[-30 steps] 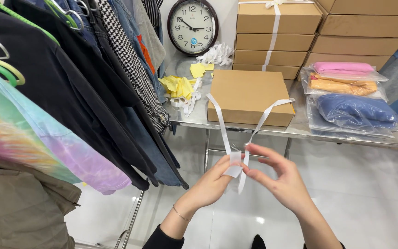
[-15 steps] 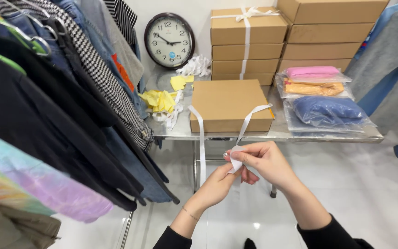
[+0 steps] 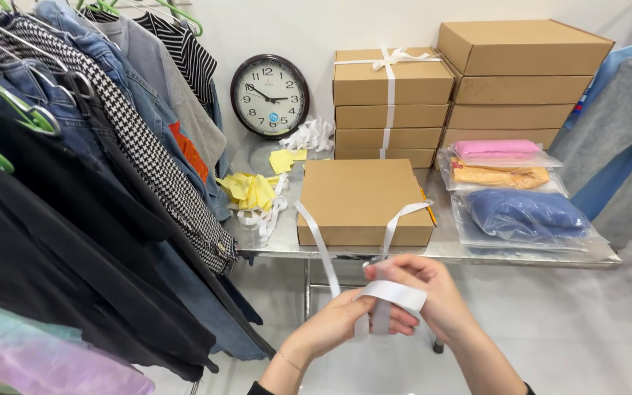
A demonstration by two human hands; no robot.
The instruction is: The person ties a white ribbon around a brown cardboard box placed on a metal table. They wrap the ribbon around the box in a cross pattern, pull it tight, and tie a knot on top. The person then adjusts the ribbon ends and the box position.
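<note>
Left hand [image 3: 334, 325] and right hand [image 3: 433, 296] are both closed on the white flat fabric ribbon [image 3: 393, 292], held in front of the metal counter [image 3: 257, 238]. For a clean knot, both strands should be kept taut and untwisted. The ribbon is seen running from under the flat brown cardboard box [image 3: 360, 197] at the counter's front edge, its two tails crossed between the hands.

A: Ribbon [image 3: 393, 294] under the box [image 3: 363, 201]?
B: Hidden; its two strands only emerge at the front edge.
A: Ribbon ends?
B: Covered by the left hand [image 3: 338, 325] and right hand [image 3: 433, 292].
A: Edges?
B: Forearms cut off at bottom. Clothes [image 3: 74, 197] run off left; table [image 3: 521, 252] legs mostly unseen.
</note>
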